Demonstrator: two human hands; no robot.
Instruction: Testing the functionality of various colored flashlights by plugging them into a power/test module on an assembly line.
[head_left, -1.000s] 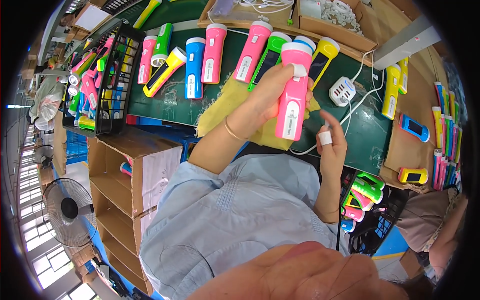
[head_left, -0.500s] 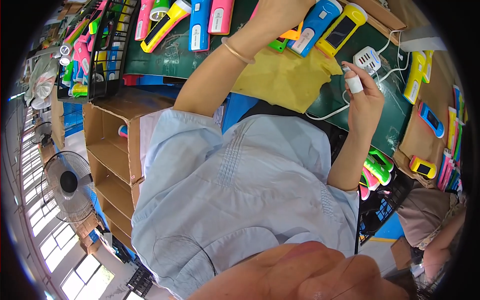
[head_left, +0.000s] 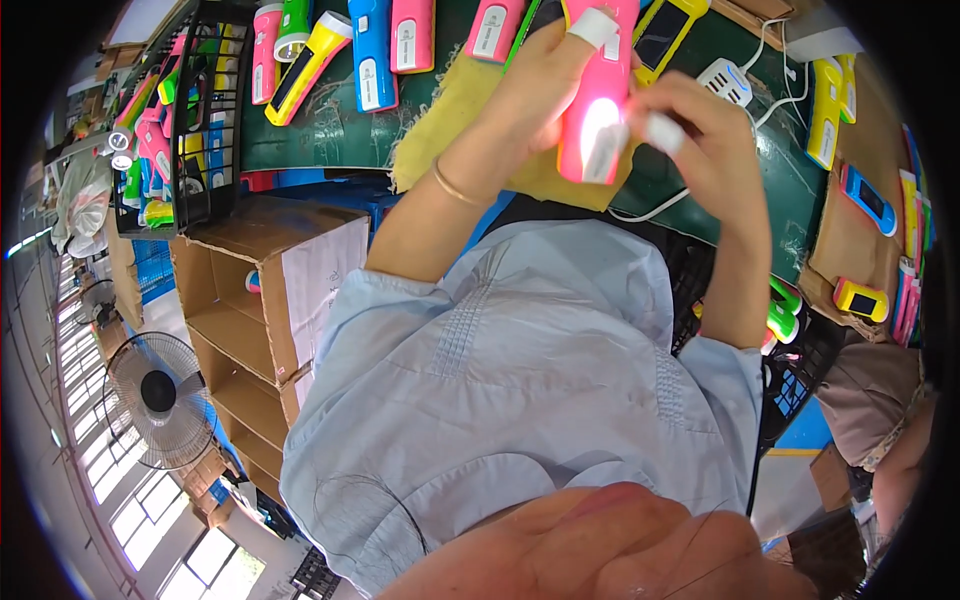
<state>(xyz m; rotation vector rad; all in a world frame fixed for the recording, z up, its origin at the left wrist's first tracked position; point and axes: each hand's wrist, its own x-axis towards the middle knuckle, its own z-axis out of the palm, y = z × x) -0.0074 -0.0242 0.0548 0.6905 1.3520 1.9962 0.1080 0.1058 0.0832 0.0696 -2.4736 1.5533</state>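
A pink flashlight (head_left: 612, 65) is held up by my left hand (head_left: 545, 85), whose fingers wrap round its side; the thumb, in a white finger cover, lies across it. A bright white glare shows on the flashlight, above a pale label at its lower end. Close against its right side, the fingers of my right hand (head_left: 715, 135) are pinched together, blurred, one with a white cover. What they hold cannot be made out. A white cable (head_left: 655, 208) runs behind this hand. Under the flashlight a yellow cloth (head_left: 435, 125) is spread on the green table (head_left: 350, 140).
Pink, blue and yellow flashlights (head_left: 372, 60) line the table's far side. A white multi-port charger (head_left: 724, 82) stands at the right. A black basket (head_left: 205, 110) of flashlights is at the left, near cardboard shelves (head_left: 230, 325) and a fan (head_left: 158, 392). Another person (head_left: 875, 395) sits at the right.
My left hand has drawn back from the far row and now holds a pink flashlight over the cloth. My right hand has moved left, up against the flashlight. A bright glare has appeared on it.
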